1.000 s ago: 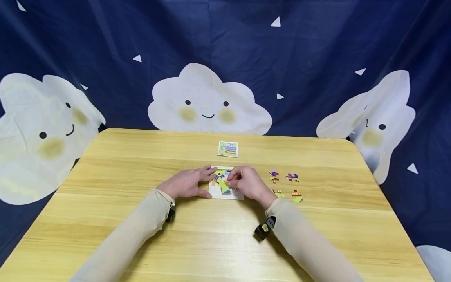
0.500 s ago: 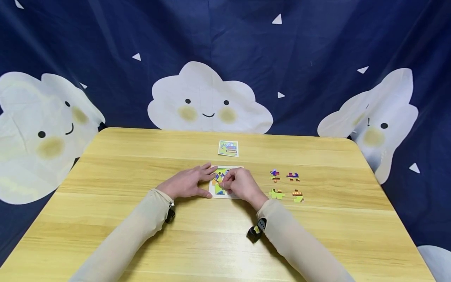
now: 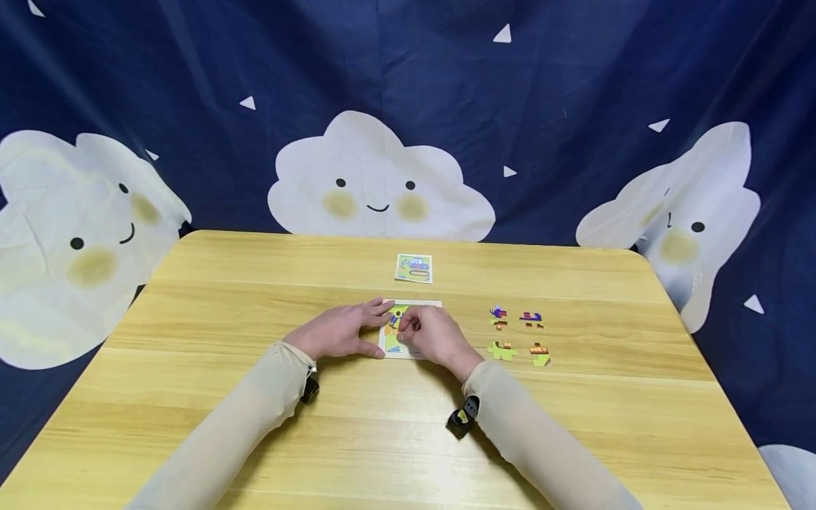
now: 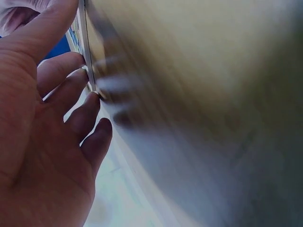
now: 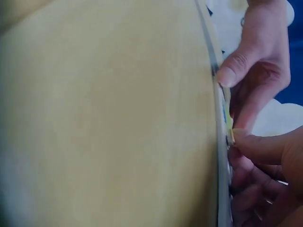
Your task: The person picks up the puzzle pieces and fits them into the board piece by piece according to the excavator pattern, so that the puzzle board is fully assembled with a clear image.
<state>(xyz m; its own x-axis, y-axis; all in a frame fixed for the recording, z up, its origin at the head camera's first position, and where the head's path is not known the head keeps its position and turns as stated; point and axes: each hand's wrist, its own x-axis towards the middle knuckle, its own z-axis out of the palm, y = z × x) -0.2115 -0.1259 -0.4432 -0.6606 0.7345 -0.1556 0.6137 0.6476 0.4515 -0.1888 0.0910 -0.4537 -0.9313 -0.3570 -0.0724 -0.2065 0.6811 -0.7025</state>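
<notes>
A white-rimmed puzzle board (image 3: 436,304) lies flat mid-table, partly hidden by the hands. Its left part shows a yellow-green and blue picture. My left hand (image 3: 338,331) lies along the board's left side, fingers extended and spread from the thumb; the left wrist view has its fingertips at the board's edge (image 4: 87,56). Over the board, my right hand (image 3: 436,336) pinches a puzzle piece, mostly hidden by the fingers. A yellow-green puzzle piece (image 3: 392,341) sits in the lower left of the board, right below those fingertips. In the right wrist view, the right thumb (image 5: 260,147) presses close at the board's surface.
Several loose puzzle pieces lie to the right: a purple-and-red one (image 3: 531,320), a yellow-green one (image 3: 502,351) and others. A small picture card (image 3: 414,268) with a blue vehicle lies behind the board. A dark blue cloud-print curtain (image 3: 542,85) hangs beyond the table.
My right hand has moved left over the board, bringing the tilted yellow-green piece down into the lower left. The left hand has stayed in place.
</notes>
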